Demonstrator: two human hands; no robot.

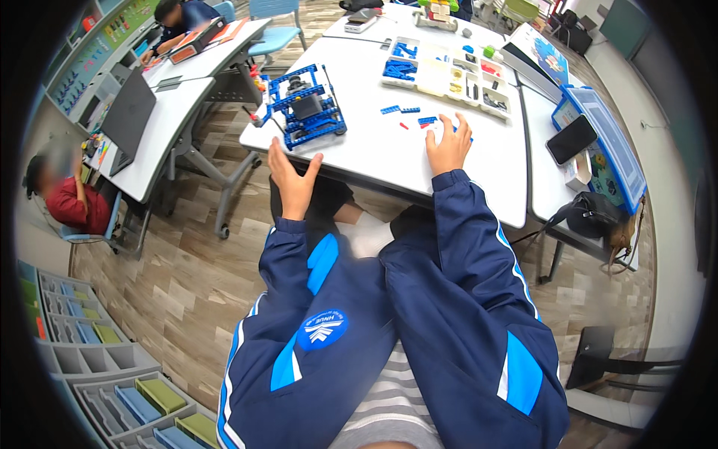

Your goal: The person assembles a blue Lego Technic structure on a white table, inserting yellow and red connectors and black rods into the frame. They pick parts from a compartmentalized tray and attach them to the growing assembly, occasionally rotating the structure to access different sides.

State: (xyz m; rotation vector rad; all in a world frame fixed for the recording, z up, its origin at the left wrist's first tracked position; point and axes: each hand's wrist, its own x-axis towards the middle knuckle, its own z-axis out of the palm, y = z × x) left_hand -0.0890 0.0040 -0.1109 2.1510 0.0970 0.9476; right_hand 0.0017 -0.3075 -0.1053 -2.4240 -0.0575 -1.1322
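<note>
On the white table stands a vehicle-like model (305, 106) built from blue beams, with black wheels and a dark grey block in its middle. My left hand (294, 179) is at the table's near edge just below the model, thumb and fingers spread, holding nothing. Over the tabletop to the right, my right hand (449, 150) has its fingers apart, partly covering some small blue pieces. Loose blue beams (400, 110) and a little red pin (404, 126) lie left of its fingertips. Beyond it sits a white sorting tray (441, 77) with blue, red, yellow and dark parts.
At the right are a black phone (572, 140), a blue-edged case (598, 112) and a black bag (593, 215). To the left, another table holds an open laptop (129, 112), with a person in red (78, 202) beside it. Another person (183, 19) sits farther back.
</note>
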